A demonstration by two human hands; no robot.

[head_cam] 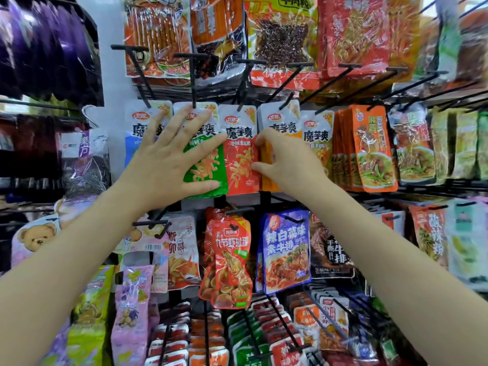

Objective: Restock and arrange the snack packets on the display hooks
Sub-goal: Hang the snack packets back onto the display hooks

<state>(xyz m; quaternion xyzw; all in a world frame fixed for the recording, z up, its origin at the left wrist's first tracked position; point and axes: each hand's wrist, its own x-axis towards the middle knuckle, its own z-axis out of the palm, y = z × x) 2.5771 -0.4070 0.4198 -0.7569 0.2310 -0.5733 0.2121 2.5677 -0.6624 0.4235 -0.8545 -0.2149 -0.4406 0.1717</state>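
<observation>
The wire display rack (266,196) fills the view, its black hooks (194,80) projecting toward the camera in several rows. Landmark for this report: the red konjac packet (241,151), hanging mid-row on its hook.

Above the red konjac packet hang large red and orange snack bags (282,38). Below it hang a red shrimp-print packet (232,262) and, to that one's right, a blue packet (286,249). Right of the landmark, past two further konjac packets, a stack of orange packets (369,149) hangs on one hook. Far left of the landmark, dark purple bags (45,46) hang on a separate rack.

The konjac row runs, left to right: blue konjac packet (132,143), green konjac packet (208,165), the red landmark, orange konjac packet (280,122), then another orange-toned one (317,138). Each hangs from its own hook.

Left hand (171,159): fingers straight and spread, palm pressed flat on the green konjac packet just left of the landmark, fingertips reaching over the blue packet's top. Its grip is fully open and holds nothing.

Right hand (285,159): fingers curled, thumb and fingertips pinching the right edge of the red konjac packet where it meets the orange one. Grip closed on that edge.
</observation>
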